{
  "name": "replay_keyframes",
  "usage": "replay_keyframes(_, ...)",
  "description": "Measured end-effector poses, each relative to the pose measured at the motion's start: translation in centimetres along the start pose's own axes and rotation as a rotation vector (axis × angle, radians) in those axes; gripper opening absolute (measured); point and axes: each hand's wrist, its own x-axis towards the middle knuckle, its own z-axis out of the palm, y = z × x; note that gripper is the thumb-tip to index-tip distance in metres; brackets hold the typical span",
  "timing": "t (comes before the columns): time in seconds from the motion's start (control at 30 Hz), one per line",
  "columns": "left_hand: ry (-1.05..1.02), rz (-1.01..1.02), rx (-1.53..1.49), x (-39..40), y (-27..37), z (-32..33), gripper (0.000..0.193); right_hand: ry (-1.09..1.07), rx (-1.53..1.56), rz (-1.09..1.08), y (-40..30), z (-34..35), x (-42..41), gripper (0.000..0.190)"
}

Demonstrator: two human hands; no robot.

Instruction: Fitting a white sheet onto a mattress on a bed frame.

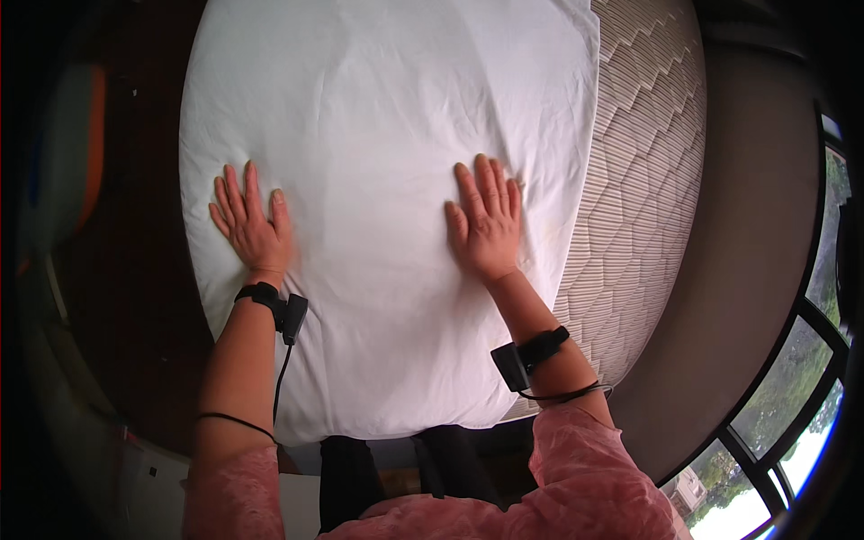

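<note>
A white sheet (378,256) is spread over most of a mattress and shows soft creases. My left hand (255,229) rests palm down on its left part, fingers apart and holding nothing. Farther right, my right hand (489,229) lies flat on the same cloth with the thumb spread away from the fingers. Small folds run in the cloth beside the right fingers. Along the right side the quilted, striped mattress (628,196) shows bare past the sheet's edge. Each forearm wears a black strap with a small device and a cable.
A plain wall (736,223) rises to the right of the mattress, with a dark-framed window (783,385) at lower right. Dark floor (145,283) lies to the left. An orange-edged object (94,148), blurred, stands at far left. My legs (347,479) are at the bed's near edge.
</note>
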Motion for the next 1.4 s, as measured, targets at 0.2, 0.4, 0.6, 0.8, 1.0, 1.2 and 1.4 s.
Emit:
replay_keyframes(0.2,0.073,0.026,-0.022,0.1,0.3,0.8,0.054,0.259,-0.261,0.503,16.4,-3.5,-4.4,0.051)
replay_keyframes(0.4,0.085,0.051,-0.004,-0.5,-1.1,2.2,0.056,-0.061,-0.044,-0.064,1.0,-2.3,-11.6,0.051)
replay_keyframes(0.6,0.057,0.148,-0.028,0.0,-2.5,1.7,0.065,0.142,-0.189,0.499,10.1,-1.2,-28.5,0.048)
replay_keyframes(0.8,-0.23,0.421,-0.085,-14.4,-5.4,-5.3,0.06,0.214,-0.001,0.366,1.7,-1.8,-36.0,0.052)
replay_keyframes(1.0,-0.387,0.183,-0.066,-36.1,-12.6,-12.5,0.062,-0.257,0.026,-0.048,-2.1,2.1,-49.8,0.066)
replay_keyframes(1.2,-0.887,-0.286,0.181,-52.6,-21.4,-19.3,0.061,-0.619,-0.029,-0.21,-3.3,-3.2,-57.4,0.052)
replay_keyframes(1.4,-0.218,-0.125,-0.287,-43.8,-15.9,-16.0,0.06,-0.046,-0.016,-0.326,-13.3,2.3,-33.5,0.057)
